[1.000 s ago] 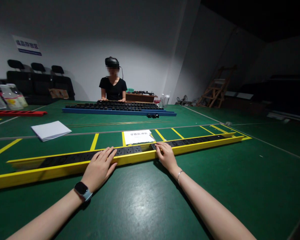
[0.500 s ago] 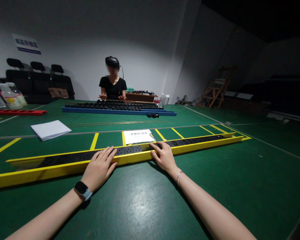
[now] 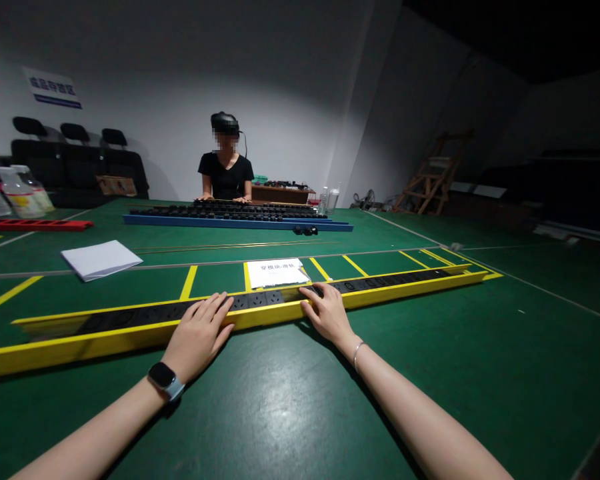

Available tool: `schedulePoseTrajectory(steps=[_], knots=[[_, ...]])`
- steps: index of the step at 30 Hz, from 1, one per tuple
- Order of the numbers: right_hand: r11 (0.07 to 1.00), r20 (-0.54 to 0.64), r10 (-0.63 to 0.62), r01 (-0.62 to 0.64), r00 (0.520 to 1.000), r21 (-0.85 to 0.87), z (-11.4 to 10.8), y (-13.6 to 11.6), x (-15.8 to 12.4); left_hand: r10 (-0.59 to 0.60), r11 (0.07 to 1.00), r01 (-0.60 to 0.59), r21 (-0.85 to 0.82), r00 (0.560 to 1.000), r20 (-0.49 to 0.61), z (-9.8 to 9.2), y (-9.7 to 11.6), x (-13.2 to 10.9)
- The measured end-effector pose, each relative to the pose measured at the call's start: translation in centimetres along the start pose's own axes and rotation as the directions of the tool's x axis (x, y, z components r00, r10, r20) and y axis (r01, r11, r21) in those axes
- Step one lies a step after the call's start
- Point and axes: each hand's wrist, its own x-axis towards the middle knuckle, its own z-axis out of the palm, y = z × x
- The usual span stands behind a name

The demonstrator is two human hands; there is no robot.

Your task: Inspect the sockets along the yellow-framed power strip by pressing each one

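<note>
A long yellow rail [image 3: 405, 287] lies across the green table [image 3: 290, 407] in front of me, with a row of black blocks [image 3: 145, 313] set in its channel. My left hand [image 3: 199, 335] rests flat on the rail's near edge, fingers stretched over the black blocks; a smartwatch is on that wrist. My right hand [image 3: 327, 311] lies on the rail a little to the right, fingers spread and touching the black blocks, a thin bracelet on the wrist. Neither hand holds anything.
A white label sheet [image 3: 276, 273] lies just behind the rail. A white paper pad [image 3: 100, 259] sits at the left. Farther back a blue rail [image 3: 240, 223] with black blocks lies before a seated person [image 3: 225, 170] wearing a headset. A red rail [image 3: 35, 225] and bottles [image 3: 17, 193] are far left.
My right hand has slid slightly left along the rail and its fingers have spread. My left hand has not moved. The person opposite lifted their hands and set them down again.
</note>
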Motion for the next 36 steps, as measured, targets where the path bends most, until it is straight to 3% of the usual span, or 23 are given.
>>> schedulePoseTrajectory(steps=[36], knots=[[1.000, -0.043, 0.001, 0.000, 0.999, 0.030, -0.06, -0.10, 0.00, 0.011, 1.000, -0.011, 0.025, 1.000, -0.006, 0.06, -0.05, -0.01]])
